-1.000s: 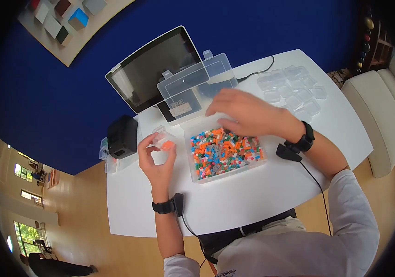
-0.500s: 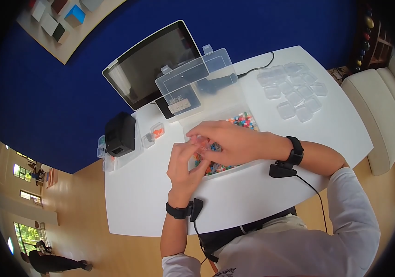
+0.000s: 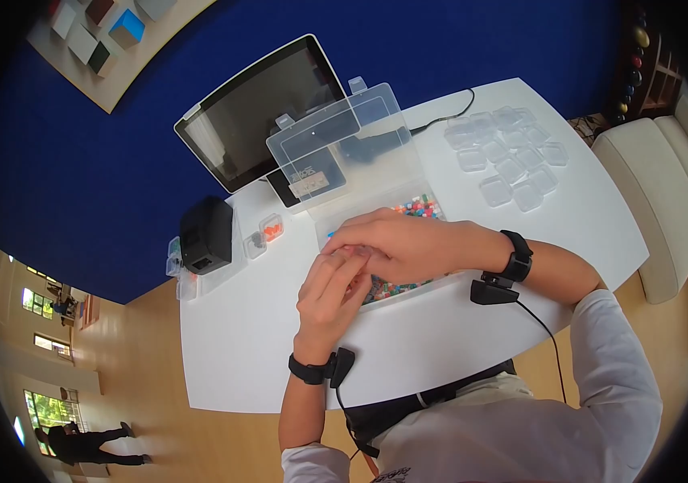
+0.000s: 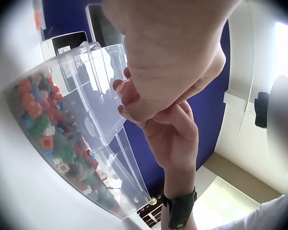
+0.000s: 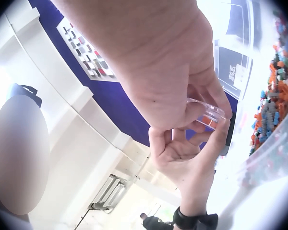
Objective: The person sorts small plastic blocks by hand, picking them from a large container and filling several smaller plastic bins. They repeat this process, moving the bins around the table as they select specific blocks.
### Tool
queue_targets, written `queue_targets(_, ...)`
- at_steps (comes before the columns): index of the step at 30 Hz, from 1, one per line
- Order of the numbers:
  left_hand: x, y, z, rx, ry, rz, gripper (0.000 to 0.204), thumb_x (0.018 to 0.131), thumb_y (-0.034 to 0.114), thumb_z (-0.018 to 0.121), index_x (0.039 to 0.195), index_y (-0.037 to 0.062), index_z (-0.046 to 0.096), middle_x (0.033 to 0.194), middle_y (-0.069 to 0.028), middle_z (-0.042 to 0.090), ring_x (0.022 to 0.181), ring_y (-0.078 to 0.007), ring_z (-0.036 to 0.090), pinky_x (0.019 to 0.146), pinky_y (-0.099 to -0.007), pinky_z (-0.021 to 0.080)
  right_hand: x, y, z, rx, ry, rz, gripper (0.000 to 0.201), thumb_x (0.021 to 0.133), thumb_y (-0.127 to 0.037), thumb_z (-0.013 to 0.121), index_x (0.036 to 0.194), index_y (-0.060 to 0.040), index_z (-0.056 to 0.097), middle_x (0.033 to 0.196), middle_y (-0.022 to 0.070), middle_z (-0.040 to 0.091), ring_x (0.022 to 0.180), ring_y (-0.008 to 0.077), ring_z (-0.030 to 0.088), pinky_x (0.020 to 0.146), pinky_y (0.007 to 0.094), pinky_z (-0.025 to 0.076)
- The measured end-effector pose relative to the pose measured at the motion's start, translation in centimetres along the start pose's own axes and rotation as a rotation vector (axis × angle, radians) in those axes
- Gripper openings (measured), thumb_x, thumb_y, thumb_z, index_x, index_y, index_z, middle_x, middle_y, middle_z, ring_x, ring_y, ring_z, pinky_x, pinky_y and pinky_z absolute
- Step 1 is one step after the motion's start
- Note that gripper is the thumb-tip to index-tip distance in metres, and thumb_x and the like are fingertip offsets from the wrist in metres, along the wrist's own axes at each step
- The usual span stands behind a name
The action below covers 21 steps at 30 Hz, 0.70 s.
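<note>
Both hands meet over the near left part of a clear bin of small coloured plastic bricks. Between their fingertips is a small clear plastic box with something orange inside. My left hand grips the box from the left, fingers bent around it. From above and the right, my right hand holds the same box with curled fingers and thumb. The hands hide most of the box in the head view; a reddish bit of it shows between the fingers in the left wrist view.
Two small open boxes stand left of the bin, one with orange pieces, one with grey pieces. A black device is farther left. Several clear boxes lie at the right. The bin's raised lid stands before a monitor.
My left hand has moved right with the small box, and my right hand has come down and left to meet it over the bin. Over the last half second, the fingers have closed further around it.
</note>
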<state>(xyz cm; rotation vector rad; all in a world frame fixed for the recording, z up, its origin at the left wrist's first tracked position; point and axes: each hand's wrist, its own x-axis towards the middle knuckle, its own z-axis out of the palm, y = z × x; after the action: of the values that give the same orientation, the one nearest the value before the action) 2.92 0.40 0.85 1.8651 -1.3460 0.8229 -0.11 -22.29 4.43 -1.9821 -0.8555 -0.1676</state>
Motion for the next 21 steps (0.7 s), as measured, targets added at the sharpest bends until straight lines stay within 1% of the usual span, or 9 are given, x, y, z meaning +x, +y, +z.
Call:
queue_targets(4,-0.3,0.0,-0.1,-0.014,0.018,-0.054,0.049,0.077,-0.013,0.095,0.122,0.0016,0.082,0.123,-0.0149,0.082,0.093,-0.0255,0.082,0.082,-0.0326,0.069,-0.4,0.8,-0.4,-0.02,0.033,0.009,0.047,0.101,0.007,0.059,0.145,0.0016,0.07,0.126,0.0236,0.078,0.117,0.0405,0.076,0.097,0.0465,0.061)
queue_targets(6,-0.3,-0.4,0.0,-0.061,0.051,-0.082,0.054,0.079,-0.013,0.095,0.129,0.0018,0.081,0.127,-0.0169,0.082,0.093,-0.0244,0.083,0.082,-0.0326,0.069,-0.5,0.1,-1.0,-0.02,0.029,0.036,0.047,0.102,0.005,0.061,0.148,0.0006,0.068,0.13,0.0227,0.077,0.118,0.0388,0.076,0.098,0.0454,0.062)
queue_targets(7,-0.4,-0.6,0.0,-0.062,0.052,-0.082,0.054,0.079,-0.013,0.095,0.129,0.0018,0.081,0.127,-0.0169,0.082,0.093,-0.0244,0.083,0.082,-0.0326,0.069,-0.5,-0.4,-1.3,-0.021,0.027,0.036,0.047,0.102,0.005,0.061,0.148,0.0006,0.068,0.13,0.0227,0.077,0.118,0.0388,0.076,0.098,0.0454,0.062)
queue_targets(9,-0.6,-0.9,0.1,-0.125,0.057,-0.155,0.055,0.081,-0.014,0.092,0.131,0.0013,0.079,0.131,-0.0151,0.081,0.101,-0.0288,0.079,0.086,-0.037,0.067,-0.5,-1.2,-1.8,0.003,-0.011,0.081,0.047,0.104,0.002,0.063,0.151,-0.0009,0.065,0.136,0.0206,0.074,0.12,0.0365,0.076,0.1,0.0448,0.063)
queue_targets(10,-0.6,-0.9,0.0,-0.126,0.056,-0.154,0.055,0.081,-0.014,0.092,0.131,0.0013,0.079,0.131,-0.0151,0.081,0.101,-0.0288,0.079,0.086,-0.037,0.067,-0.6,-1.0,-1.7,0.003,-0.01,0.082,0.047,0.104,0.002,0.063,0.151,-0.0009,0.065,0.136,0.0206,0.074,0.12,0.0365,0.076,0.1,0.0448,0.063)
queue_targets(13,-0.3,-1.0,-0.3,-0.132,0.04,-0.12,0.059,0.081,-0.014,0.091,0.136,0.0021,0.077,0.136,-0.0172,0.081,0.104,-0.0299,0.079,0.088,-0.0373,0.066,-0.6,-0.5,-1.6,-0.041,0.025,0.072,0.048,0.104,0.001,0.066,0.151,-0.002,0.063,0.14,0.0184,0.072,0.121,0.0338,0.076,0.103,0.044,0.064)
queue_targets(15,-0.1,-1.3,-0.5,-0.056,0.018,-0.015,0.063,0.082,-0.014,0.092,0.139,0.0037,0.073,0.138,-0.0227,0.081,0.102,-0.0272,0.082,0.088,-0.0354,0.068,-0.3,-0.8,-2.1,0.102,0.002,0.101,0.044,0.104,0.002,0.067,0.148,-0.0019,0.064,0.14,0.0179,0.071,0.121,0.0314,0.075,0.103,0.0429,0.065)
queue_targets(19,-0.2,-1.3,-0.9,-0.065,0.015,-0.035,0.064,0.081,-0.015,0.09,0.139,0.0043,0.072,0.137,-0.0225,0.082,0.108,-0.0292,0.082,0.092,-0.0382,0.067,-0.4,-0.7,-2.4,0.083,0.042,0.119,0.043,0.101,0.005,0.066,0.144,-0.0015,0.066,0.138,0.0179,0.072,0.122,0.0297,0.075,0.101,0.0422,0.065)
queue_targets(21,0.2,-1.3,-1.0,-0.052,0.039,0.014,0.063,0.081,-0.015,0.087,0.139,0.0049,0.073,0.137,-0.0212,0.082,0.113,-0.031,0.082,0.096,-0.0398,0.066,-0.3,-0.6,-2.7,0.085,0.064,0.146,0.042,0.1,0.008,0.064,0.14,-0.0005,0.068,0.136,0.0176,0.074,0.12,0.0297,0.077,0.099,0.0415,0.066)
